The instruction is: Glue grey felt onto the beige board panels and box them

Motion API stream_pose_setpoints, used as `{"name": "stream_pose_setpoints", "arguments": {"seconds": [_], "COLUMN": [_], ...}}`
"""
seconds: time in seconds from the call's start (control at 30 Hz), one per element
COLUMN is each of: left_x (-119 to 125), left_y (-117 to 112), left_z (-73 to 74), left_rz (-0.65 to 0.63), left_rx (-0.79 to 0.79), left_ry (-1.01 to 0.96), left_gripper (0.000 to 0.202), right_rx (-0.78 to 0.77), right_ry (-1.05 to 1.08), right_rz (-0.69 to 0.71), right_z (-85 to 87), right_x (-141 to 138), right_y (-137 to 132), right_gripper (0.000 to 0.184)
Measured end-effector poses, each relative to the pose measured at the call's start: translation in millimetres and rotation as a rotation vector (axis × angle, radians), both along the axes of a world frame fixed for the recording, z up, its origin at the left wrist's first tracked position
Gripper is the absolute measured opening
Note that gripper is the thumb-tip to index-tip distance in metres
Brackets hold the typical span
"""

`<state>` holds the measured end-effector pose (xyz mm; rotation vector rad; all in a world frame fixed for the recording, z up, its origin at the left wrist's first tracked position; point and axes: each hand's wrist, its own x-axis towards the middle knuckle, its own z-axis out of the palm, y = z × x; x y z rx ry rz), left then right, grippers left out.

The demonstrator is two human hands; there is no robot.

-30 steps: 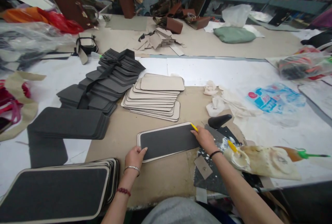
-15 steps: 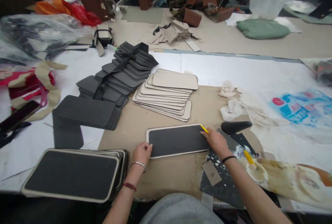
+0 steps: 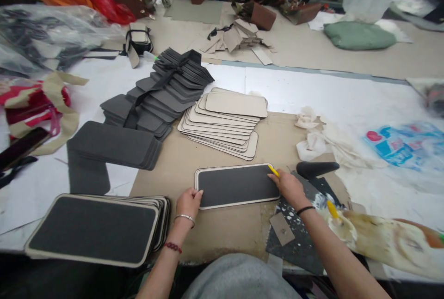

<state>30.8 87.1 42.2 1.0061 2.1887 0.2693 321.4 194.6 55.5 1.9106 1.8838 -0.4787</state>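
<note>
A black panel with rounded corners (image 3: 236,186) lies in front of me on a beige backing piece, whose pale edge shows all round. My left hand (image 3: 189,204) pinches its left end between thumb and fingers. At the right end, my right hand (image 3: 288,189) is closed round a thin yellow stick-like tool (image 3: 273,170); its tip points at the upper right corner, and the fingers rest against the panel's edge. A stack of similar black-on-beige panels (image 3: 93,228) is at the lower left. Beige pieces (image 3: 236,105) lie fanned out behind the panel.
Dark grey pieces (image 3: 116,144) and a strapped bundle (image 3: 166,88) lie to the left. On the right are a black handle-like object (image 3: 317,168), a glue-smeared container with another yellow tool (image 3: 333,210), and crumpled paper (image 3: 308,144). Brown bags (image 3: 263,15) stand across the table.
The view has shifted slightly, moving the far things up in the picture. Both hands keep nearly the same places on the panel.
</note>
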Motion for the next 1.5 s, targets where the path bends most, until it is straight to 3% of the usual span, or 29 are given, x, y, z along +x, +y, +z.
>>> {"name": "stream_pose_setpoints", "arguments": {"seconds": [0.23, 0.4, 0.63, 0.8, 0.93, 1.1, 1.3, 1.5], "left_x": [-1, -1, 5, 5, 1, -8, -17, -18], "left_y": [2, -2, -9, -9, -9, -12, -21, -24], "left_z": [0.1, -4.2, -8.6, -9.6, -9.8, -14.1, -18.5, -8.7], "left_rz": [-0.050, -0.081, -0.036, 0.059, 0.182, 0.252, 0.246, 0.234], "left_rx": [-0.033, -0.044, 0.106, 0.143, 0.203, 0.217, 0.265, 0.313], "left_ry": [0.025, 0.067, 0.210, 0.113, -0.009, -0.150, -0.261, -0.208], "left_gripper": [0.027, 0.025, 0.014, 0.012, 0.012, 0.016, 0.027, 0.021], "right_rx": [0.038, 0.071, 0.081, 0.070, -0.056, -0.202, -0.150, -0.119], "right_ry": [0.070, 0.132, 0.182, 0.272, 0.427, 0.681, 0.768, 0.869], "right_rz": [-0.142, -0.180, -0.214, -0.199, -0.201, -0.354, -0.460, -0.508], "right_z": [-1.4, -3.1, -0.8, 1.0, 0.4, 5.0, -0.4, -4.1], "right_x": [3, 7, 7, 12, 16, 18, 22, 16], "right_y": [-3, -9, -8, -3, 0, -12, -30, -48], "right_gripper": [0.039, 0.026, 0.024, 0.030, 0.033, 0.037, 0.035, 0.035]}}
